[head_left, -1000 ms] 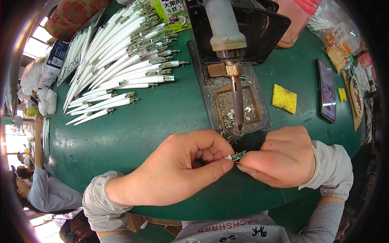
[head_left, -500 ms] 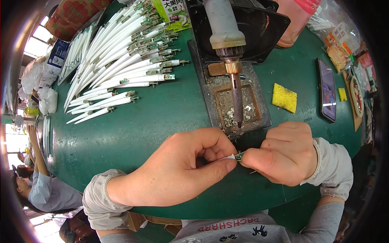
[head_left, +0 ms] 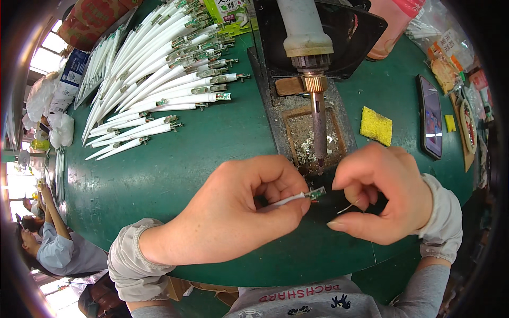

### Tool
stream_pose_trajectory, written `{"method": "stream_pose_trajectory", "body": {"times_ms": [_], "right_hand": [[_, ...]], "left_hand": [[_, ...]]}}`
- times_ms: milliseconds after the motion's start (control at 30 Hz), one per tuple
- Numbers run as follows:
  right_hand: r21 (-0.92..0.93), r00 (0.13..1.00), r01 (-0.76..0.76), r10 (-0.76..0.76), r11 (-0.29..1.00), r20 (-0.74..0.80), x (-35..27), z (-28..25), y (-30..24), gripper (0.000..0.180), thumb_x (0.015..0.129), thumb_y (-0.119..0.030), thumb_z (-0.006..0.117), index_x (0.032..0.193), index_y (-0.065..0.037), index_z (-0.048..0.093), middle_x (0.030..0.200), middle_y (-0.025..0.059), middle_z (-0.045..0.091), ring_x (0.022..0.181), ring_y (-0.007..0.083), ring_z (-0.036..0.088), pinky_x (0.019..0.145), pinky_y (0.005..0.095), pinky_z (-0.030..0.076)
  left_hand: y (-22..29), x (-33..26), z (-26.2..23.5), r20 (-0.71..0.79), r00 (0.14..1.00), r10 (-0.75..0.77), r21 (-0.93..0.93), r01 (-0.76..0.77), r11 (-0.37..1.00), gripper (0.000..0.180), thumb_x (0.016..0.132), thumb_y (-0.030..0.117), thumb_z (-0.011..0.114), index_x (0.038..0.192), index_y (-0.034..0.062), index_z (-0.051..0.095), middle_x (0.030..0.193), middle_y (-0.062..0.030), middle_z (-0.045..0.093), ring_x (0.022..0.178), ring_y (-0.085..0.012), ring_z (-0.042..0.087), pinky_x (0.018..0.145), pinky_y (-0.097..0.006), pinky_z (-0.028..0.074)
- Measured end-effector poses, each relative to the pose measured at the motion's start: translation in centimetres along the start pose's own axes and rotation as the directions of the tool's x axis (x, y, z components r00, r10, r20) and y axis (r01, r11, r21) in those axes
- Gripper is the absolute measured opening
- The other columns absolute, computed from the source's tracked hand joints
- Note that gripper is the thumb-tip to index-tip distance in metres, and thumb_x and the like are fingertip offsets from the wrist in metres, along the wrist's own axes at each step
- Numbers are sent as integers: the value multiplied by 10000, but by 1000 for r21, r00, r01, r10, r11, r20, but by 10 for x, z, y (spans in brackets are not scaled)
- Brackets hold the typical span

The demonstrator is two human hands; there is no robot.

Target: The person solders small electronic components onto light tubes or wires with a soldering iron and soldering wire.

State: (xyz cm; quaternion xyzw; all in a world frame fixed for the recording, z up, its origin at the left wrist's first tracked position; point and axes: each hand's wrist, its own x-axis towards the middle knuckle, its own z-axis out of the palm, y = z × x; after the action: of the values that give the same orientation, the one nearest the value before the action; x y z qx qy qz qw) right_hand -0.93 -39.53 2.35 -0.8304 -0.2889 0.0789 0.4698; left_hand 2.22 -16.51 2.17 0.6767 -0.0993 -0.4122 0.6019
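Since a second ago the right hand [head_left: 382,193] has drawn a little apart from the left hand [head_left: 249,212]: then the two met at the small green board; now a gap shows between them, and the board [head_left: 317,193] juts free past the left fingers [head_left: 297,204]. Those fingers are closed on the white lead [head_left: 286,200] that carries the board, thumb and forefinger pinching it. The right fingers [head_left: 360,199] are curled shut on a thin wire [head_left: 347,208] whose end points toward the board without touching it. As a judgement, the wire is being lined up afresh with the board, just below the tip of the soldering iron [head_left: 318,122], which rests in its tray just above the fingers.

Well above the left fingers lies a fan of white tubes [head_left: 159,90] with green ends, on the green surface [head_left: 175,169]. Beyond them, at the far edge, stands a green and white box [head_left: 233,13] with print on it. Far left of the fingers lies a blue and white packet [head_left: 71,74], and a red patterned bag [head_left: 95,21] above that. Up and right of the right fingers sits a yellow sponge [head_left: 376,126], then a dark phone [head_left: 430,116]. Farther right are clear bags [head_left: 445,58] holding orange and yellow packets, and a pink bottle [head_left: 395,26] at the top.
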Motion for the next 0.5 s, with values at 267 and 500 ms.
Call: {"method": "stream_pose_trajectory", "body": {"times_ms": [267,500], "right_hand": [[281,959,-281,261,917,107,2,-12,-3,134,863,-9,633,863,-11,499,669,13,567,554,87,598,483,200,421],[154,976,-194,206,969,-70,2,0,-2,110,854,-33,617,873,-8,511,675,9,549,525,60,538,475,197,391]], "left_hand": [[11,4,-6,-19,1000,-18,-57,17,998,92,853,46,648,892,-29,610,746,34,575,685,-7,501,594,-171,412],[15,9,-8,8,1000,-12,-137,13,990,101,878,58,635,922,-10,575,760,-19,596,598,-25,502,511,-170,371]]}}
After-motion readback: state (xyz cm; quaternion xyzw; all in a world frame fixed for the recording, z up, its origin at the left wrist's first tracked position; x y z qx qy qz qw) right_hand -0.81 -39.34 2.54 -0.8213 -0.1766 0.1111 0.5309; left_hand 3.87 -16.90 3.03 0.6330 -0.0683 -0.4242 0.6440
